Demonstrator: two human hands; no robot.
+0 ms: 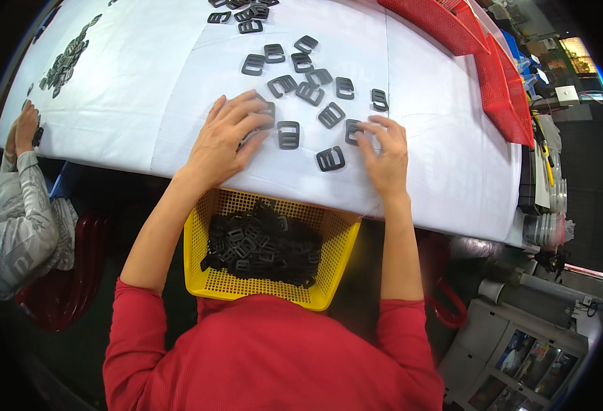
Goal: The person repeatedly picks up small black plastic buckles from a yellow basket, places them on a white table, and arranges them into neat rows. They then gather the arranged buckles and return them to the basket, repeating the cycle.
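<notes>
Many black plastic strap buckles (331, 115) lie scattered on the white-covered table in front of me. My left hand (227, 140) is low over the table, fingers stretched and thumb apart. Its fingertips partly cover a slightly blurred buckle (268, 111). To the right, the thumb and index finger of my right hand (387, 156) close on the edge of another buckle (351, 131); the other fingers are bent above it. Between both hands sit a flat buckle (288, 135) and, nearer the table edge, a second one (330, 159).
Below the table edge, a yellow perforated basket (193, 255) holds a heap of black buckles (260, 243). Red baskets (507, 89) stand along the right side. More buckles (67, 65) lie far left, near another person's hands (24, 129). A dark red chair (85, 264) is at left.
</notes>
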